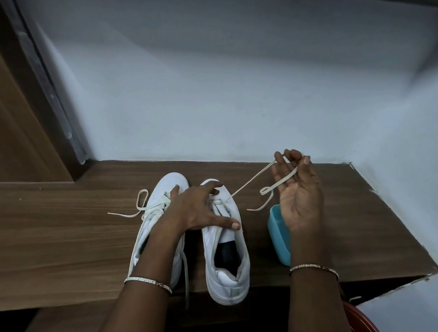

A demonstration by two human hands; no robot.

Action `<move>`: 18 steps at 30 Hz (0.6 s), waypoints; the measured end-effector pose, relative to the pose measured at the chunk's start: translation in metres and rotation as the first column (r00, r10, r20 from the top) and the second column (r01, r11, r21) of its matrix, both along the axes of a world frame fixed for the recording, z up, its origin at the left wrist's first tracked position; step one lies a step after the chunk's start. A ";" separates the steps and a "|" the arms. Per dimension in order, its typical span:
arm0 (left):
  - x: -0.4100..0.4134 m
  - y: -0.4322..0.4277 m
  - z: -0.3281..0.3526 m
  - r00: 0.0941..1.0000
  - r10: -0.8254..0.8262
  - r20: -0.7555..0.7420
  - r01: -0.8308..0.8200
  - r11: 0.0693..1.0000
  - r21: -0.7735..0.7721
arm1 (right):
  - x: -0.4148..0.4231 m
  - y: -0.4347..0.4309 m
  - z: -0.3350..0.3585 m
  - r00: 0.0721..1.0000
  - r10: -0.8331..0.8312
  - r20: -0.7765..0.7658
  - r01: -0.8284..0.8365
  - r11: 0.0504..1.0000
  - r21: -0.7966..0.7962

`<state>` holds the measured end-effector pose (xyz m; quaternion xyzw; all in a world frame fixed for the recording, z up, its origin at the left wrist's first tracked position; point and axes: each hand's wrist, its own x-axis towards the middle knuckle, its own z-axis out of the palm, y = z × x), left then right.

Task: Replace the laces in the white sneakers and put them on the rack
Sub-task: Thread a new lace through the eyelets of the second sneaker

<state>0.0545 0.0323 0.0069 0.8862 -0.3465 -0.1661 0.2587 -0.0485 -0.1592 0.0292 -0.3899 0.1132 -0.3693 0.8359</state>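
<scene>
— Where are the shoes?
— Side by side on the wooden counter (57, 221), toes toward the wall: left sneaker (160, 190), right sneaker (228, 278). A blue plastic container (277, 235) sits just right of them.
— And the hands?
— Left grip (198, 210) is released, fingers spread and pressing on both shoes. Right grip (297, 192), raised, pinches the lace (252, 183), which runs taut to the right sneaker's front eyelets.

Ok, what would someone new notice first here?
A pair of white sneakers sits on the brown wooden tabletop, the left hand resting across them. To their right, the raised right hand pinches a flat white lace stretched from one of them, above a turquoise plastic box.
</scene>
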 end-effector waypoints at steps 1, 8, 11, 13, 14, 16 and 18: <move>0.001 0.001 0.000 1.000 0.002 -0.009 -0.002 1.000 -0.016 | 0.000 0.000 0.000 1.000 -0.004 -0.002 0.004 1.000 -0.006; -0.003 -0.009 0.011 0.994 0.005 -0.110 -0.062 0.856 -0.512 | 0.005 0.015 0.007 0.974 0.178 -0.140 -0.192 0.977 -0.093; -0.018 -0.019 0.020 0.949 -0.174 -0.263 -0.014 0.810 -0.586 | 0.009 0.028 0.006 0.939 0.288 -0.188 -0.316 0.938 -0.143; -0.023 -0.026 0.015 0.950 -0.215 -0.226 0.050 0.821 -0.569 | 0.011 0.034 0.006 0.925 0.308 -0.222 -0.347 0.923 -0.164; -0.024 -0.030 0.011 0.964 -0.187 -0.187 0.050 0.824 -0.564 | 0.011 0.035 0.006 0.923 0.313 -0.223 -0.353 0.920 -0.169; -0.021 -0.034 0.005 0.992 -0.063 -0.106 -0.008 0.825 -0.565 | 0.010 0.036 0.008 0.923 0.337 -0.188 -0.365 0.920 -0.145; -0.019 -0.035 0.004 0.997 -0.006 -0.081 -0.042 0.810 -0.584 | 0.009 0.035 0.009 0.915 0.373 -0.153 -0.389 0.916 -0.094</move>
